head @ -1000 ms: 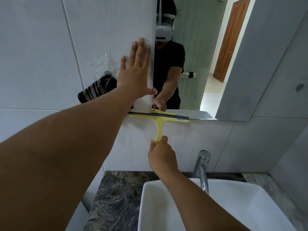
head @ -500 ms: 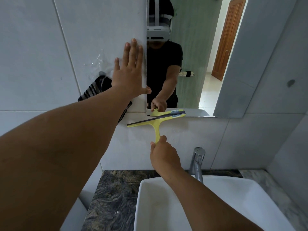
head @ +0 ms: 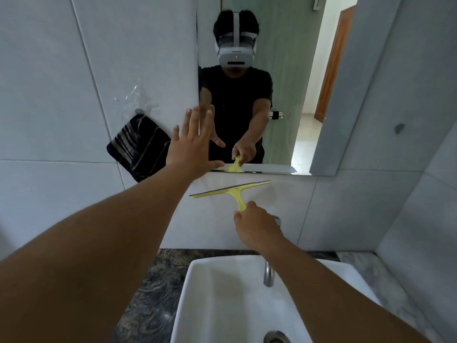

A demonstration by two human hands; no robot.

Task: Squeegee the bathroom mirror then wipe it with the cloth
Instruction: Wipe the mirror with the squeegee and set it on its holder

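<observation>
The mirror (head: 291, 78) hangs on the tiled wall above the sink. My right hand (head: 256, 225) grips the handle of a yellow squeegee (head: 231, 190), whose blade is tilted and sits on the wall tile just below the mirror's bottom edge. My left hand (head: 191, 147) is spread flat, fingers apart, at the mirror's lower left corner, holding nothing. A dark striped cloth (head: 138, 147) hangs from a wall hook left of the mirror, partly hidden by my left hand.
A white basin (head: 197, 305) sits on a dark marbled counter (head: 146, 293), with a chrome faucet (head: 268, 271) behind my right forearm. The mirror reflects a person with a headset and an open wooden door. A side wall closes in on the right.
The squeegee has come down off the mirror's bottom edge onto the tile and tilted. My left hand has slid lower along the mirror's left edge. The view has shifted left.
</observation>
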